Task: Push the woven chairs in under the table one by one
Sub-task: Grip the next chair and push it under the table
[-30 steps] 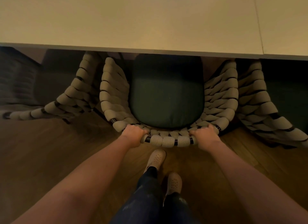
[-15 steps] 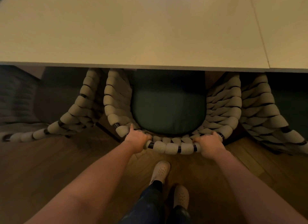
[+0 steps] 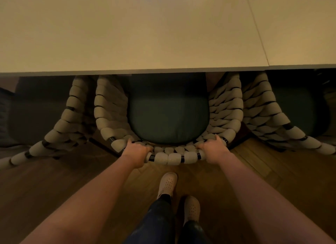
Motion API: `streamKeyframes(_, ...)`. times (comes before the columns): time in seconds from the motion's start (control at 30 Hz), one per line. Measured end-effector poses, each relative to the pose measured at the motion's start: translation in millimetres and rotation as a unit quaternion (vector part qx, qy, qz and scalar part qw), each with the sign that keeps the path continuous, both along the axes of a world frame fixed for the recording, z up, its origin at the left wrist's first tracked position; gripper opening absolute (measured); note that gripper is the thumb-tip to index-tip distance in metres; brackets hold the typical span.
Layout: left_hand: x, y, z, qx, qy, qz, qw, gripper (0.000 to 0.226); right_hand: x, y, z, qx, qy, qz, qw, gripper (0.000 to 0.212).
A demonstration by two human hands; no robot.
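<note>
The pale desk (image 3: pixel 127 35) fills the upper half of the frame. At centre, the woven chair (image 3: pixel 225 113) stands partly under the desk's near edge with a dark green cushion (image 3: pixel 168 120) in its seat. A neighbouring chair (image 3: pixel 71 116) stands at its left. Both forearms reach up from the lower corners. The left hand (image 3: pixel 136 152) and right hand (image 3: pixel 211 150) each curl round the chair's back rim, gripping it.
</note>
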State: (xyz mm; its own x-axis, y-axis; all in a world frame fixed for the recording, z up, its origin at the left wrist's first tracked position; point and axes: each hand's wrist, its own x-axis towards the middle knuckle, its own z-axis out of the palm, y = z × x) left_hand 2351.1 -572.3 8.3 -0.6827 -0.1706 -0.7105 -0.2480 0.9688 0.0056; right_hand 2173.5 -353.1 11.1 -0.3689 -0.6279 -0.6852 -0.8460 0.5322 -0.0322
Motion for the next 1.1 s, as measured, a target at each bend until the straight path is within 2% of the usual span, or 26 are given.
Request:
streamKeyframes(0.07, -2.9, -3.2, 1.9, 0.013, -0.027, -0.008, 1.000, 0.055, -0.5, 2.2, -0.1, -0.010, -0.015, -0.008, 1.000, 0.061)
streamKeyframes(0.17, -13.9, 0.7, 7.4, 0.031, -0.092, 0.005, 0.995, 0.087, -0.3, 8.0, 5.1, -0.033, -0.037, -0.019, 0.999, 0.078)
streamKeyframes(0.27, -43.8, 32.2, 14.3, 0.072, -0.042, 0.019, 0.996, 0.102, -1.1, 21.6, 17.1, -0.108, -0.059, -0.075, 0.990, 0.087)
streamKeyframes(0.4, -110.9, 104.0, 25.0, 0.133, 0.099, -0.025, 0.986, 0.096, -17.0, 58.3, 36.6, -0.205, -0.031, -0.150, 0.967, 0.088)
streamKeyframes(0.53, -167.6, 177.1, 41.2, 0.113, 0.170, -0.094, 0.975, 0.091, -49.0, 130.0, 50.2, -0.225, 0.014, -0.258, 0.939, 0.086)
streamKeyframes(0.67, -213.9, 251.2, 49.1, 0.038, 0.154, -0.184, 0.970, 0.093, -78.9, 231.1, 51.9, -0.198, 0.038, -0.351, 0.915, 0.088)
streamKeyframes(0.77, -249.2, 313.3, 50.7, 0.007, 0.136, -0.220, 0.966, 0.094, -101.6, 317.8, 51.8, -0.161, 0.026, -0.375, 0.913, 0.090)
streamKeyframes(0.97, -314.3, 443.0, 50.7, -0.013, 0.142, -0.240, 0.960, 0.092, -162.8, 488.6, 65.7, -0.130, 0.046, -0.412, 0.901, 0.093)
streamKeyframes(1.1, -359.7, 531.8, 56.0, 0.010, 0.153, -0.228, 0.962, 0.088, -209.0, 587.7, 75.9, -0.102, 0.069, -0.425, 0.897, 0.096)
